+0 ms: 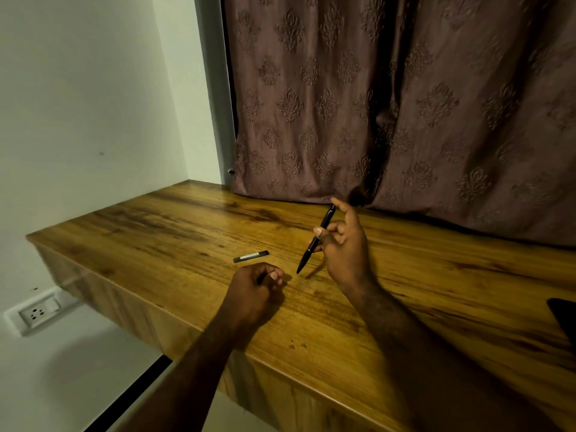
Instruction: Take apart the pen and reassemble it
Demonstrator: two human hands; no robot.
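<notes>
Landmark: the pen, a slim black one held in the air above the middle of a wooden worktop; every place below is given from it.

Socket: a white wall socket far left of the pen and lower, under the worktop's edge.

Loose part: a short dark tube with a pale label lies flat on the worktop, left of the pen's tip and apart from it. It looks like a piece of the pen, though which piece cannot be told.

Left hand: the left hand rests on the worktop, just left of and below the pen's tip, fingers curled nearly closed. Something thin and dark shows between the fingertips; what it is cannot be told.

Right hand: the right hand pinches the pen at mid-barrel between thumb and fingers, with the index finger reaching up to the pen's top end.

Pen direction: the long axis runs on a steep slant, tip pointing down and left toward the left hand, top end up and right toward the curtain. The tip hovers just above the wood.

Step, as a guess: a part is being removed or refitted at the tip end.

Doing it well: hold the barrel steady, bring the left hand's piece in along the pen's own slant, and turn gently so nothing jams or rolls away.
</notes>
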